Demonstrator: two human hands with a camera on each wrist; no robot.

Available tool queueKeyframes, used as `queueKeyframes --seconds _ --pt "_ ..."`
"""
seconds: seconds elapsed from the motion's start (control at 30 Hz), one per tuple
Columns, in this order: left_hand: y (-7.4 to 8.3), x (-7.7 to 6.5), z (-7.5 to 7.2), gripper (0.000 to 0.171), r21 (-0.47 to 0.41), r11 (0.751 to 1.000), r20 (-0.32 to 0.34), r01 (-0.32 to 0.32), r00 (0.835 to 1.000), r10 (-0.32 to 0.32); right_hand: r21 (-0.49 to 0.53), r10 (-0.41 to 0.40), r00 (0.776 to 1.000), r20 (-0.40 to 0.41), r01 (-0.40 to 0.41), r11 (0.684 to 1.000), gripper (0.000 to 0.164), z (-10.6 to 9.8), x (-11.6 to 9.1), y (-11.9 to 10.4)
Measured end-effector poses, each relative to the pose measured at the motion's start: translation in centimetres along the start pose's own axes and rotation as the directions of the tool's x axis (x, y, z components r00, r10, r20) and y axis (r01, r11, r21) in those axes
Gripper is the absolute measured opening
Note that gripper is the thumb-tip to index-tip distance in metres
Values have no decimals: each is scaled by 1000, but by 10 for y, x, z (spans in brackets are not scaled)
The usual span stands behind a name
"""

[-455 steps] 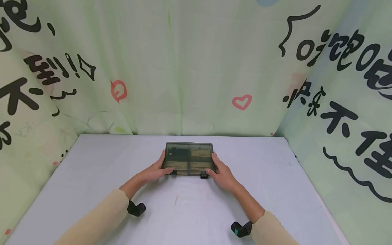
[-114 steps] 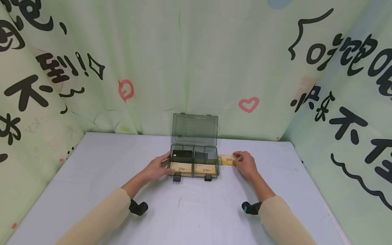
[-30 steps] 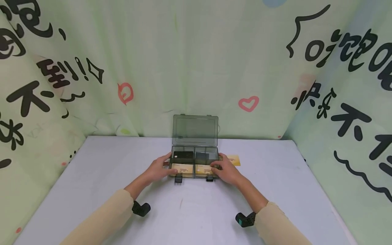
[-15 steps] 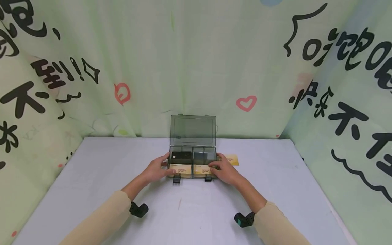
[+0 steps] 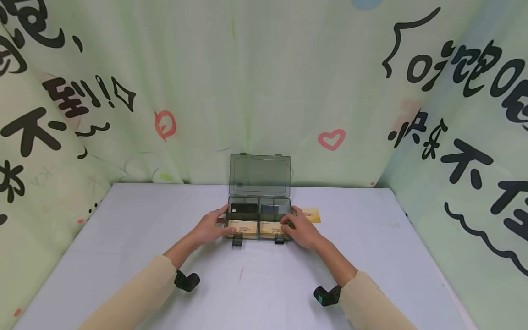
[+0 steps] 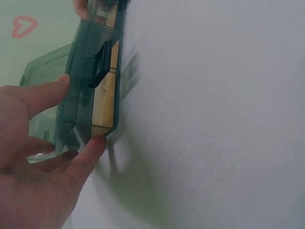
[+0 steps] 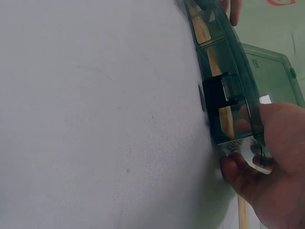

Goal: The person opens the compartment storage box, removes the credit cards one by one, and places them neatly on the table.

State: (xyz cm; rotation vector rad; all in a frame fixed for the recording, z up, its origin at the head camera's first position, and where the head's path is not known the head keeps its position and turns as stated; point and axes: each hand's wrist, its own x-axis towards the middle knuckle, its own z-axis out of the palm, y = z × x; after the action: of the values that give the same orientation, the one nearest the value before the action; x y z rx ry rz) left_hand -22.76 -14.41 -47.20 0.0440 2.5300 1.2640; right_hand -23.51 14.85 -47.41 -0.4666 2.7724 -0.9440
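A smoky green plastic compartment box (image 5: 258,237) stands near the table's back with its lid (image 5: 261,175) raised. Yellow printed card stacks (image 5: 242,226) fill both front compartments. A flat black object (image 5: 244,208) lies in the rear left one; the rear right one looks dark, its contents unclear. My left hand (image 5: 207,229) grips the box's left end, thumb over the rim and fingers at the side. At the right end my right hand (image 5: 306,231) holds the box the same way, partly hiding it. In both wrist views the front latches (image 6: 102,67) hang loose.
A yellow card or card pack (image 5: 312,215) lies on the white tabletop (image 5: 247,293) just right of the box, behind my right hand. A printed curtain (image 5: 198,91) rises behind the table's back edge and along both sides.
Since the oldest frame the lid has been opened and the yellow card pack laid at the right. My right hand has let go of it and moved onto the box. Lately hardly anything moves.
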Motion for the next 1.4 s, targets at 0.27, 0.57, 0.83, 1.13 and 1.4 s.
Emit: queueKeyframes --seconds 0.27,0.57,0.83,1.13,1.4 --pt "0 0 -1 88 -8 1000 5 -10 1000 10 100 26 1000 -6 -26 995 15 1 3 6" --pt "-1 0 -1 88 -22 1000 10 -17 1000 17 149 45 999 -12 -43 988 11 -2 2 5" --pt "0 0 -2 88 -9 1000 7 -17 1000 17 116 50 999 9 -51 992 8 -5 0 5" --pt "2 -2 -2 88 1 1000 10 -15 1000 15 215 75 996 -51 -62 975 9 -8 -2 4" --pt "2 -2 -2 88 -1 1000 12 -16 1000 16 297 117 985 -128 -74 952 13 -15 -4 5"
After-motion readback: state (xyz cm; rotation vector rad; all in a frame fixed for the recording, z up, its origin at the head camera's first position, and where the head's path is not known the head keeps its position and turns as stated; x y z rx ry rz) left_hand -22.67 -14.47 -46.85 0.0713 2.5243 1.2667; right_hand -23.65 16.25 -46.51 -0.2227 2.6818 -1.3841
